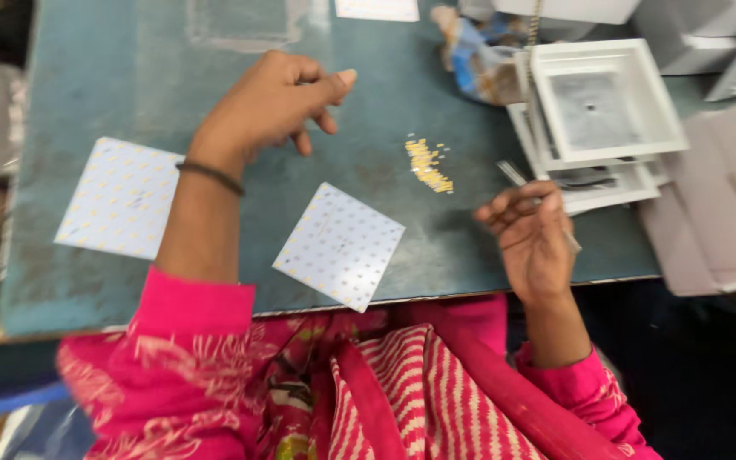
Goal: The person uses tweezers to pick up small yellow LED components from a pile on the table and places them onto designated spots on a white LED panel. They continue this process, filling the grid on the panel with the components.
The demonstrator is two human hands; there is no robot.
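Both hands are out over the counter [112,77], which is dull blue-green. Closest to the person, the right hand [531,238] is curled shut around a thin metal tool [514,175] that looks like tweezers; its tip sticks out past the fingers and points up and to the left. A white square board [339,244] dotted with tiny spots lies near the front edge, between the two arms, and one corner hangs a little over the edge. Another white square board [121,198] lies flat to the left of the left arm. The left hand [267,104] is farther out, above the counter, with the fingers loosely bent and the thumb pointing right; it holds nothing that can be seen. A little heap of small yellow bits [428,164] sits on the counter between the hands. Farther right, white square frames [604,106] are stacked up. At the far edge lies a crumpled blue bag [480,60].
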